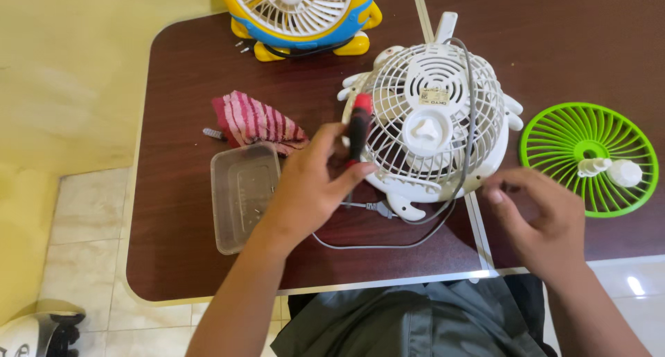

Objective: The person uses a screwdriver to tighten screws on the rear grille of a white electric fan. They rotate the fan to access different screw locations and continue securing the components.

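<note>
A white small fan housing (433, 121) lies grille-up on the dark brown table (180, 260), its grey cord (388, 243) looping toward me. My left hand (312, 187) grips a screwdriver (359, 125) with a red and black handle, held upright at the fan's left edge. My right hand (540, 215) rests by the fan's lower right rim, fingers curled at the table surface; whether it pinches something small I cannot tell.
A clear plastic tray (242, 194) sits left of my left hand, a pink striped cloth (256, 121) behind it. A green fan grille (589, 156) with white parts lies at right. A yellow and blue fan (298, 14) stands at the back. Loose screws (244, 47) lie beside it.
</note>
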